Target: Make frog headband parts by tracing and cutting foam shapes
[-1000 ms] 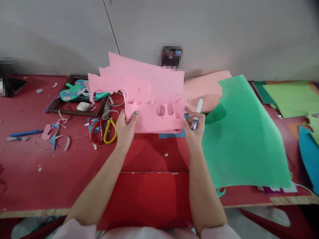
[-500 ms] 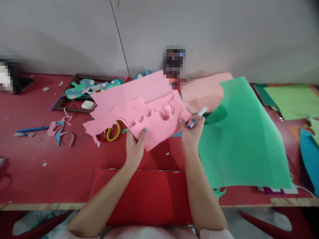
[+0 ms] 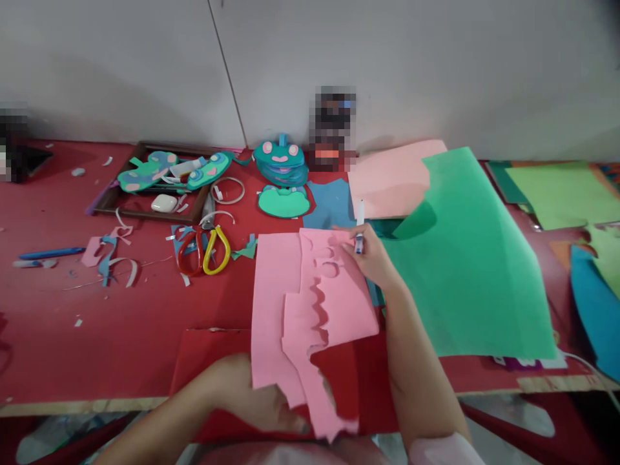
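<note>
My right hand point(image 3: 371, 255) pinches the upper right corner of a pink craft sheet point(image 3: 351, 297) with scalloped cut-outs, while a white and blue pen point(image 3: 359, 226) sits between its fingers. At the sheet's lower end, my left hand point(image 3: 256, 394) grips from below and behind; part of its fingers is hidden by the pink material. Along the left side, a second, plainer pink layer point(image 3: 274, 278) lies behind the cut piece. Red and yellow handled scissors point(image 3: 216, 252) rest on the table to the left of the sheets.
A large green sheet point(image 3: 479, 278) spreads on the right, beside a peach sheet point(image 3: 392, 177). Green frog-like cut-outs point(image 3: 283, 203) stand at the back, next to a brown tray point(image 3: 104, 205). Scraps point(image 3: 109, 252) and a blue pen point(image 3: 53, 253) lie left on the red table point(image 3: 145, 349).
The pink sheets have turned from lying crosswise to upright and come down towards me. My left hand has moved down to their near end. The scissors and frog-like cut-outs are now uncovered.
</note>
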